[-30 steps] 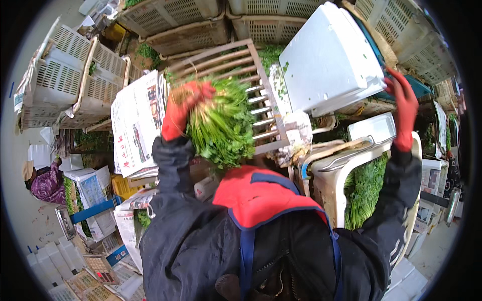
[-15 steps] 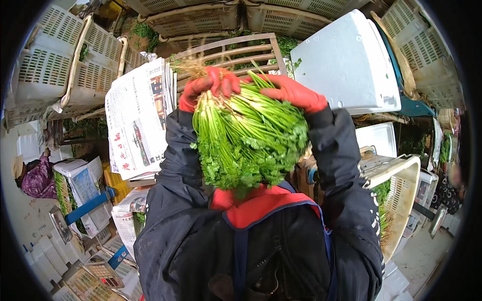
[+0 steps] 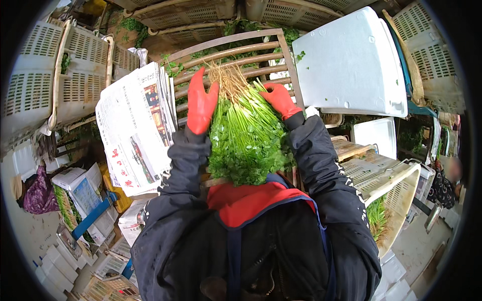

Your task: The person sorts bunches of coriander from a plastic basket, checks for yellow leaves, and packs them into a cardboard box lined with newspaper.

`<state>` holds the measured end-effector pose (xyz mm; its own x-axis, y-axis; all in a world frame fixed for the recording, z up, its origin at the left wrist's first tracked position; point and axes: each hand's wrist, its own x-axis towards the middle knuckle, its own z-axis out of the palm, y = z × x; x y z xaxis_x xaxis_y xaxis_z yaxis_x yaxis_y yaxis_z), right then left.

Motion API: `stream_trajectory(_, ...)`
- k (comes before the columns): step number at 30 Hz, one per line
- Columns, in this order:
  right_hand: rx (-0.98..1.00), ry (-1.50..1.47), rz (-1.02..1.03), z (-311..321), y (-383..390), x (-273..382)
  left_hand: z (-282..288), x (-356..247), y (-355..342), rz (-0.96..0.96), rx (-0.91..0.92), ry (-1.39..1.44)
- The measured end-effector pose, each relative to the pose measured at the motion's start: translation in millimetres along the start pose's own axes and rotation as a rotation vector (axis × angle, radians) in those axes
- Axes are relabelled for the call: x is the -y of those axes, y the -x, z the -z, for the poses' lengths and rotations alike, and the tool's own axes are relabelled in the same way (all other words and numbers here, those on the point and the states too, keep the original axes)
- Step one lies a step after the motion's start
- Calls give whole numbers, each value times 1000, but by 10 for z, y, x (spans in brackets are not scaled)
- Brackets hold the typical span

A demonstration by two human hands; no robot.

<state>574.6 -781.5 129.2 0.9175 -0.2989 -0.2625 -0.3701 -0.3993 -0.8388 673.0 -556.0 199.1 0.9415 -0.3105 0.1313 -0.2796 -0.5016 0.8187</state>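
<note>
A bunch of leafy greens (image 3: 248, 138) lay on the slatted surface (image 3: 289, 62), its pale roots (image 3: 230, 80) toward the far side of that surface and its leaves toward the near side, by the wearer's red apron (image 3: 251, 200). Both hands wore red gloves. Over the left part of the slatted surface, the left hand (image 3: 202, 103) was beside the bunch, its fingers pointing away and the thumb spread well apart from them, close to the stems. Over the right part, the right hand (image 3: 281, 99) was at the bunch's edge with fingers bent inward; their tips were partly lost among the stems, so whether they gripped could not be told.

Left of the slatted surface lay a stack of newspapers (image 3: 135, 130). To its right stood a white foam box (image 3: 346, 65). Nearer and to its right, a tilted pale crate (image 3: 401, 198) held more greens (image 3: 377, 218). Slotted crates (image 3: 196, 20) stood beyond it.
</note>
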Motion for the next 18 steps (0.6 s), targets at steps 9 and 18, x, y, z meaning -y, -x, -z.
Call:
stream_trajectory(9,-371,-615,-139,-117,110,-131,-920,-361,595,-372,347,164)
stream_trajectory(18,-44,-233,-54,5,-125,-136,-973,-239,633,-619,486,-138)
